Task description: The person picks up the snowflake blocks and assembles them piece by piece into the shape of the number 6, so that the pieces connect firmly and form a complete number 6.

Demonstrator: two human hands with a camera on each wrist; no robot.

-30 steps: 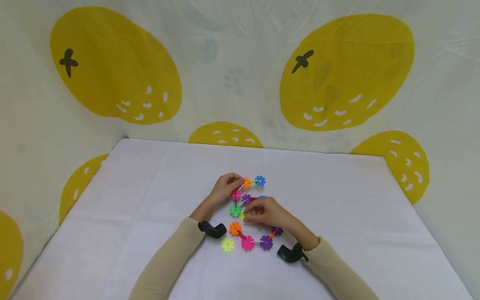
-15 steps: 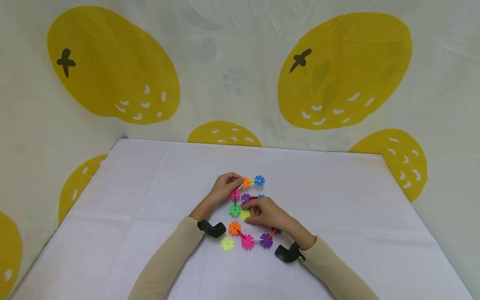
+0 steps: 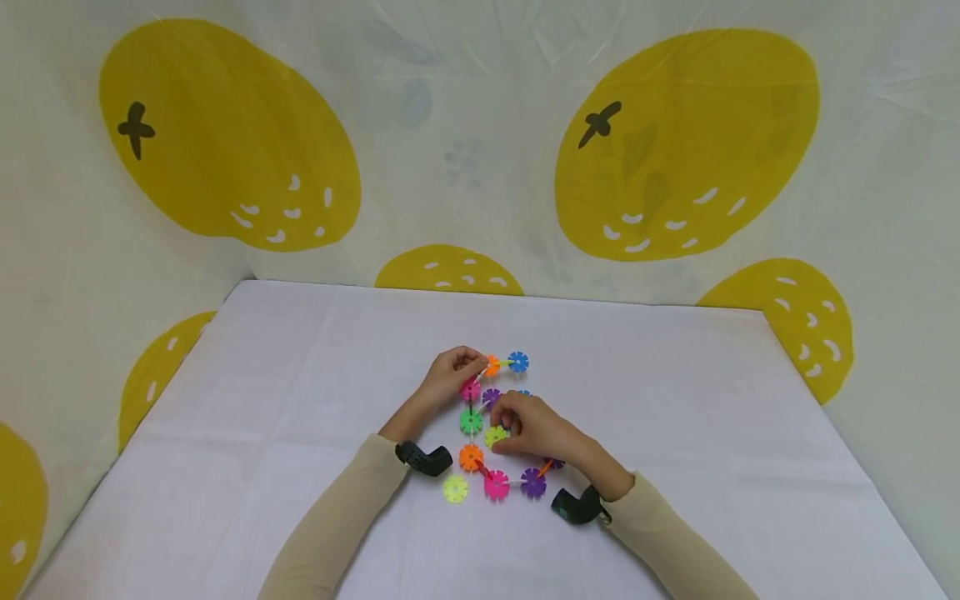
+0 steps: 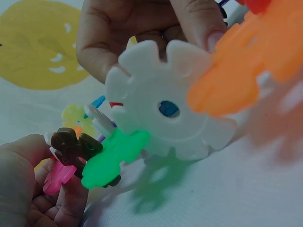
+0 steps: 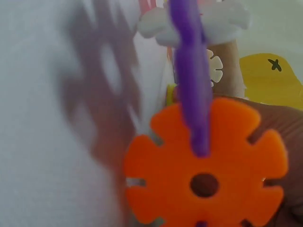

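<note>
A chain of notched plastic snowflake discs joined edge to edge lies on the white table in the head view. My left hand (image 3: 452, 372) grips the chain at its upper left by the pink snowflake disc (image 4: 59, 177), next to a brown disc (image 4: 73, 146). A green disc (image 3: 471, 421) and an orange disc (image 3: 471, 457) follow below. My right hand (image 3: 536, 429) pinches a yellow snowflake disc (image 3: 495, 437) inside the chain's curve, its fingers curled; part of the chain is hidden under it. The right wrist view shows a close orange disc (image 5: 227, 175) and an edge-on purple one (image 5: 195, 80).
A loose pale yellow disc (image 3: 455, 489) lies left of the chain's lower end. The chain's upper end is a blue disc (image 3: 518, 362); pink (image 3: 497, 485) and purple (image 3: 533, 483) discs lie at the bottom. A patterned cloth (image 3: 465, 167) hangs behind the table.
My right fingers have shifted slightly around the yellow disc, which now shows more fully. My left hand keeps its grip in nearly the same place.
</note>
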